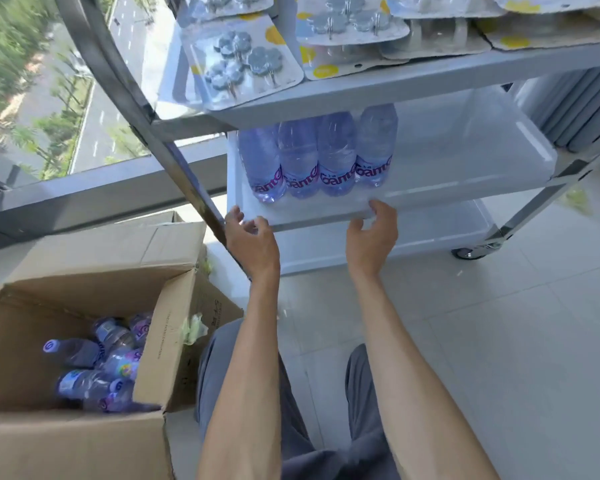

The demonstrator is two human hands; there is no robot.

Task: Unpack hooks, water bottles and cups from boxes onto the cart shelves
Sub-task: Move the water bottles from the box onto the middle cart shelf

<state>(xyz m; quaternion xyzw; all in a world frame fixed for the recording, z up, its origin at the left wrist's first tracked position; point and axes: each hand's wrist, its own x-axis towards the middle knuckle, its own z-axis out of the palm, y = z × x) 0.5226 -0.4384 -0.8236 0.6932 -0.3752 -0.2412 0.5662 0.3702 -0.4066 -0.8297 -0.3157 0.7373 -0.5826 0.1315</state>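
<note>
Bottles in the cardboard box (84, 341) lie at about 8 o'clock from my left hand (248, 239), well apart from it and lower, so my left grip is the nearer one; my right hand (373, 233) sits further off toward 3 o'clock. Both grips are empty, fingers loosely spread and a little curled, hovering just at the front lip of the middle shelf (465, 188) of the cart; whether the right fingertips touch the lip I can't tell. Four water bottles (317, 154) already stand in a row on that shelf at 12 o'clock from my hands, upright, touching each other, packed toward the shelf's left end with bare shelf to their right. Loose bottles in the box (101, 362) are jumbled on their sides, long axes mostly running 9-to-3 or slightly diagonal, caps pointing left on the ones I can read. Judgement: next reach means swinging down-left and wrapping across a bottle's body, then turning it upright for the shelf. Hook packs (243, 60) lie flat on the top shelf at 12 o'clock. No cups visible. Bottom shelf (430, 233) shows behind my wrists.
</note>
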